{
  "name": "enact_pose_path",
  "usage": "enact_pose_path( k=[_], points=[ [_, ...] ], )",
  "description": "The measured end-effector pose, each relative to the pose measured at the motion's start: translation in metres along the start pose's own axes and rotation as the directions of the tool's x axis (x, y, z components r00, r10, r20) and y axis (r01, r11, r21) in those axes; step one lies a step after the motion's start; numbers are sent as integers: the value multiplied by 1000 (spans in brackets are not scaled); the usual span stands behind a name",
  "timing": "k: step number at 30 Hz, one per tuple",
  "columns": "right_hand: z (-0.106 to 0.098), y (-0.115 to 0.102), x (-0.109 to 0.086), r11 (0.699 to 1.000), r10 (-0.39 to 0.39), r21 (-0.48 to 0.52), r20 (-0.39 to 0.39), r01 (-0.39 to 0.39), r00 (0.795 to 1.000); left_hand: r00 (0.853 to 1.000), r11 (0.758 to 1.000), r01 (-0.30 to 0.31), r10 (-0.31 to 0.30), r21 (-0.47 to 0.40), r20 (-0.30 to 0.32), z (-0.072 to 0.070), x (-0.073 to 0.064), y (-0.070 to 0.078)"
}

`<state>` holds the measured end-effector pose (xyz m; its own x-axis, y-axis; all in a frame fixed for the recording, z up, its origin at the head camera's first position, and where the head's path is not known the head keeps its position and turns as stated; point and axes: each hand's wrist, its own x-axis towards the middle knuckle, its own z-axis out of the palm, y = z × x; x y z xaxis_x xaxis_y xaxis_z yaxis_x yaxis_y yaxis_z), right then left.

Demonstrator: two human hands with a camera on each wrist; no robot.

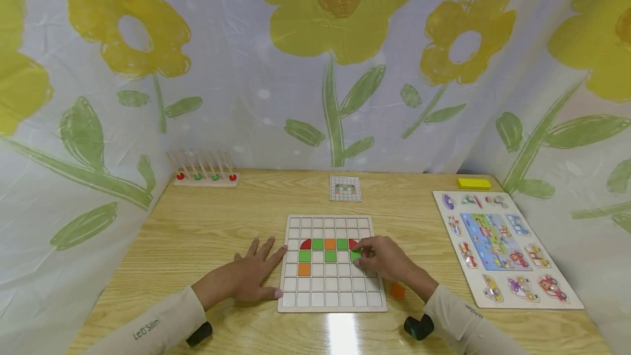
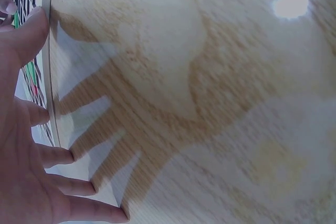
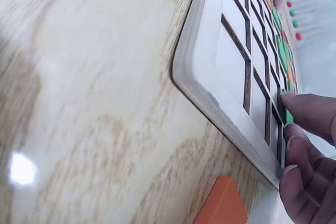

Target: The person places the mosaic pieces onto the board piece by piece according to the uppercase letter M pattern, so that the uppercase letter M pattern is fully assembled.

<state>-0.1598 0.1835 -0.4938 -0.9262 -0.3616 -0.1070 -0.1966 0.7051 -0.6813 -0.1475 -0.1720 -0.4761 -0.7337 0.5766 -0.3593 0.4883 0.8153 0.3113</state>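
A wooden grid board [image 1: 332, 300] lies flat on the table, with red rounded, green and orange tiles in some of its cells. At the board's right side my right hand [image 1: 386, 259] pinches a green square tile [image 1: 356, 256] between thumb and fingers, over a cell below the right red tile [image 1: 352, 244]. The right wrist view also shows that green tile [image 3: 287, 114], partly hidden by the fingers. My left hand [image 1: 248, 275] is spread, its fingertips on the table and its thumb and index finger at the board's left edge.
A loose orange block [image 1: 397, 290] lies right of the board. Behind stands a small pattern card [image 1: 345, 189]. A peg rack [image 1: 207, 179] with beads is back left. A picture puzzle board [image 1: 547, 295] and a yellow block [image 1: 474, 183] are at the right.
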Motion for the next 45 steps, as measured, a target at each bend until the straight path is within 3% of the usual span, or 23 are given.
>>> enact_pose_path(
  k=[13, 22, 37, 45],
  points=[
    [-1, -1, 0, 1000, -9, -10, -3, 9, 1000, 1000, 1000, -8, 8, -2, 2, -1, -1, 0],
    [-9, 4, -6, 996, -81, 30, -3, 81, 997, 1000, 1000, 2, -2, 2, 2, 0, 0, 1],
    [-24, 23, -30, 989, -121, 90, 57, 115, 991, 1000, 1000, -2, 2, 8, -9, 0, 0, 0],
    [-37, 34, -50, 989, -144, 32, 35, 143, 989, 1000, 1000, -10, 10, 9, -12, 0, 0, 0]
  ],
)
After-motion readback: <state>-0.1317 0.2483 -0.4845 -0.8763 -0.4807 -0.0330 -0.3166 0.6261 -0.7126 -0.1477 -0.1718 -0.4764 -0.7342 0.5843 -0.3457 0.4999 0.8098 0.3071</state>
